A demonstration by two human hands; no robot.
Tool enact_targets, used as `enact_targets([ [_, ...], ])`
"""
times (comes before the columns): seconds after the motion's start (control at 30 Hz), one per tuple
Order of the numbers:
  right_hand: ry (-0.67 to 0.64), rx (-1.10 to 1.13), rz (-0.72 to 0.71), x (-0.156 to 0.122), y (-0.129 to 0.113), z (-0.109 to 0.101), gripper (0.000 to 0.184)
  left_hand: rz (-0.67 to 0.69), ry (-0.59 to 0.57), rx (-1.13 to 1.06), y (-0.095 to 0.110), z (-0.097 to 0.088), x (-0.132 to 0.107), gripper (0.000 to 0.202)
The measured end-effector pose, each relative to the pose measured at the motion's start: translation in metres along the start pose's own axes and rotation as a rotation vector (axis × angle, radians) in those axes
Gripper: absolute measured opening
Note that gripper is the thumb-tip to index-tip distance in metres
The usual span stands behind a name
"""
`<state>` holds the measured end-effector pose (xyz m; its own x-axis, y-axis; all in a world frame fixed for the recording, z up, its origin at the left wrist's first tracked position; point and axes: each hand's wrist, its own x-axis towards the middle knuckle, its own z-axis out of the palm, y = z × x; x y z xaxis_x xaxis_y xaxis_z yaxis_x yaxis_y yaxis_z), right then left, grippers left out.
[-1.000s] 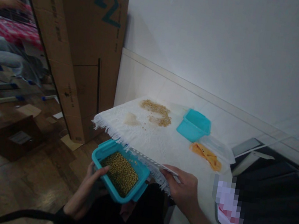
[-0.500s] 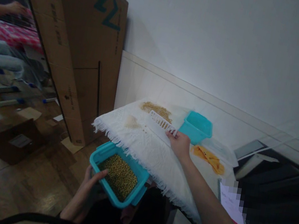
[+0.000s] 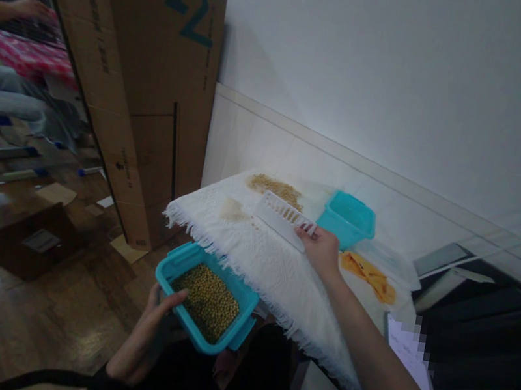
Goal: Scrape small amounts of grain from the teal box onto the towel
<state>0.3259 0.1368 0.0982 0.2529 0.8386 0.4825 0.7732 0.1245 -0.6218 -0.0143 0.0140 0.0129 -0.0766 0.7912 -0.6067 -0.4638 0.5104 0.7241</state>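
Note:
My left hand [image 3: 150, 329] grips the near left side of a teal plastic container [image 3: 163, 270], thumb over its rim. Yellowish beans [image 3: 211, 299] fill its lower part. It is held tilted just below the fringed edge of the white tablecloth [image 3: 271, 279]. My right hand [image 3: 323, 250] pinches one end of a white slotted plastic piece [image 3: 281, 220], which stands on its long edge at or just above the cloth. Beyond it lies a spread of tan beans or grains [image 3: 274, 187]. A small pale heap [image 3: 233, 209] and a few loose beans sit to its left.
A second teal container [image 3: 348, 217] stands at the back right, beside a clear plastic lid [image 3: 390, 265] and an orange cloth [image 3: 368, 278]. A tall cardboard box [image 3: 161, 74] rises at the left. Behind it, another person's hand [image 3: 30, 8] shows over a red checked cloth.
The white slotted piece now leans differently, its broad face showing more. My right hand has shifted slightly right in view, partly with the camera. My left hand still holds the container.

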Motion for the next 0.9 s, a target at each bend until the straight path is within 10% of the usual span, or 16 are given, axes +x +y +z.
enact_targets([
  [0.9, -0.096, 0.078, -0.033, -0.002, -0.008, -0.017, 0.053, 0.005, -0.019, -0.001, 0.0, -0.001, -0.002, 0.075],
])
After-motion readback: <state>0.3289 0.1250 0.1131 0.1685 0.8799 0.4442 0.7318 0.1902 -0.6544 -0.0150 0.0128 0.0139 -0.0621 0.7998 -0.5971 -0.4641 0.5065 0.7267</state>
